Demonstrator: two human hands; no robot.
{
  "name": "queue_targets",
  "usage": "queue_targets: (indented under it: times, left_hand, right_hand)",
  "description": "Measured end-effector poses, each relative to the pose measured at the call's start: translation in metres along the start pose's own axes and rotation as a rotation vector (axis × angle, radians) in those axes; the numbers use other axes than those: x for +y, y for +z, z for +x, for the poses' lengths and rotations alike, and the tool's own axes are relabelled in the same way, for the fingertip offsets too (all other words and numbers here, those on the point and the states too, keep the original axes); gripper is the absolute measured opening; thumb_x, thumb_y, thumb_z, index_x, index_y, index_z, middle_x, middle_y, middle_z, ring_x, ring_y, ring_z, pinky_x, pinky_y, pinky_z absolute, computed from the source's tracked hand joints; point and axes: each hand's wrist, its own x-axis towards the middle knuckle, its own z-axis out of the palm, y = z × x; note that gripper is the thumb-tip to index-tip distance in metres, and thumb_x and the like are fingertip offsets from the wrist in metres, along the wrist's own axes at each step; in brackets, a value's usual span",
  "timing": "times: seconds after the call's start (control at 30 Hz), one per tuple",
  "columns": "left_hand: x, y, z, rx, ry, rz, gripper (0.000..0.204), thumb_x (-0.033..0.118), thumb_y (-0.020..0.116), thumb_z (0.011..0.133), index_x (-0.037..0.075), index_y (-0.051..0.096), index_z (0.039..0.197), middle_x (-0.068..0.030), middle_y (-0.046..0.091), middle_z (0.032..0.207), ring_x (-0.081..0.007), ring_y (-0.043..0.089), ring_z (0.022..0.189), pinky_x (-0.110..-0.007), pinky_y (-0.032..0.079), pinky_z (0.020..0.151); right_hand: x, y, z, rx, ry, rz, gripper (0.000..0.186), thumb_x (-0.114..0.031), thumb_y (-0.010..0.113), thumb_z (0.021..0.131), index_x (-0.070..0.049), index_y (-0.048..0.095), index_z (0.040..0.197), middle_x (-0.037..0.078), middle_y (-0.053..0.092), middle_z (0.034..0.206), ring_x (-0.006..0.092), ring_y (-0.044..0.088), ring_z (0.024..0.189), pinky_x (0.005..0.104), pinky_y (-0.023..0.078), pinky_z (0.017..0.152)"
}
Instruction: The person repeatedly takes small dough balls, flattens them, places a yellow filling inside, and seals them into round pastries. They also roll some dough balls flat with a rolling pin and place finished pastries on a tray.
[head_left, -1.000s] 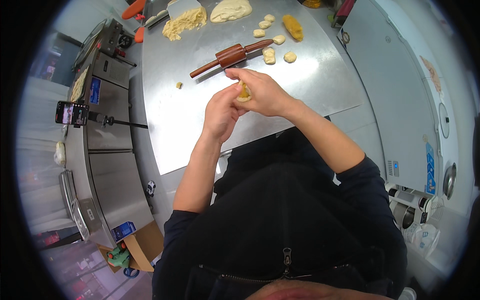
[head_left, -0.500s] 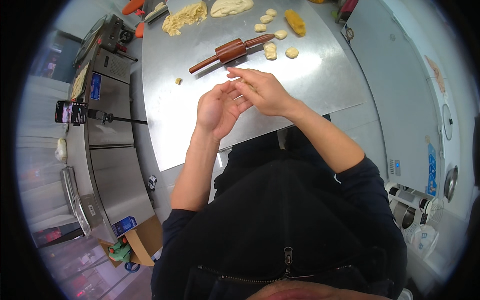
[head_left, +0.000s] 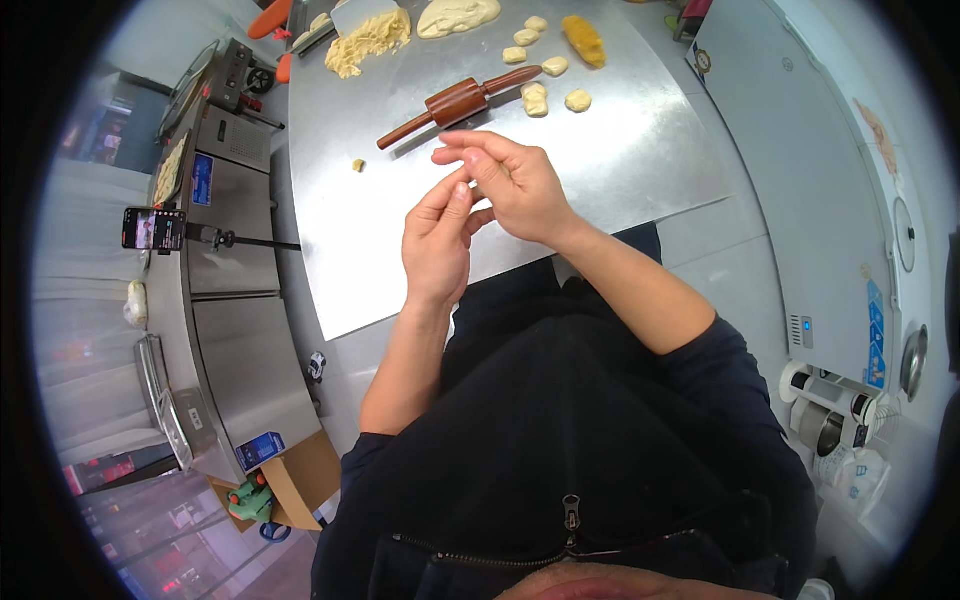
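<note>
Above the near part of a steel table [head_left: 640,150], my left hand [head_left: 437,245] and my right hand [head_left: 525,195] meet, fingers bent and pinched together. Whatever lies between them is mostly hidden; a small yellowish bit shows by the thumbs. Just beyond my hands lies a wooden rolling pin [head_left: 457,103] with a thick barrel, set slantwise. Near its right handle are a thicker dough piece [head_left: 535,99] and a round dough ball [head_left: 578,100], with several smaller pieces behind. A small crumb of dough [head_left: 358,165] sits left of my hands.
Crumbly yellow dough [head_left: 365,42], a large pale dough slab [head_left: 458,16] and a deep yellow lump [head_left: 583,41] lie along the far side. At left, a phone [head_left: 153,229] on a stand arm faces in beside steel cabinets [head_left: 240,350]. A large grey-white appliance door [head_left: 800,150] stands at right.
My left hand has turned from an open palm to a pinch, its thumb now raised against the fingers. My right hand has curled and shifted slightly left. The view has shifted slightly.
</note>
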Motion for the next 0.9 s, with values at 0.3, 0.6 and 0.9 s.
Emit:
queue_targets:
  times: [0.3, 0.6, 0.9]
  left_hand:
    - [-0.013, -0.027, -0.001, -0.018, -0.252, -0.264, 0.035, 0.02, 0.053, 0.111, -0.005, 0.06, 0.135, -0.0141, 0.067, 0.129, -0.0221, 0.068, 0.114, -0.038, 0.056, 0.1]
    - [0.003, -0.027, -0.016, 0.079, -0.172, -0.281, 0.04, 0.016, 0.058, 0.109, -0.003, 0.057, 0.143, -0.0117, 0.067, 0.131, -0.0218, 0.067, 0.116, -0.037, 0.055, 0.101]
    - [0.004, -0.051, -0.001, 0.058, -0.186, -0.393, 0.045, 0.013, 0.064, 0.105, -0.007, 0.055, 0.144, -0.0154, 0.067, 0.133, -0.0238, 0.068, 0.118, -0.038, 0.055, 0.103]
  right_hand:
    - [0.014, 0.007, 0.001, -0.09, -0.171, 0.006, 0.033, -0.031, 0.071, 0.1, -0.002, 0.079, 0.115, 0.017, 0.062, 0.145, 0.0276, 0.058, 0.135, 0.036, 0.052, 0.104]
    - [0.023, 0.029, 0.011, -0.155, -0.258, -0.112, 0.047, -0.047, 0.066, 0.102, -0.005, 0.078, 0.118, 0.014, 0.055, 0.154, 0.0313, 0.048, 0.144, 0.0413, 0.041, 0.115]
    - [0.036, 0.041, 0.028, -0.153, -0.272, -0.094, 0.045, -0.045, 0.066, 0.102, -0.002, 0.079, 0.108, 0.011, 0.066, 0.141, 0.0324, 0.047, 0.144, 0.0431, 0.041, 0.115]
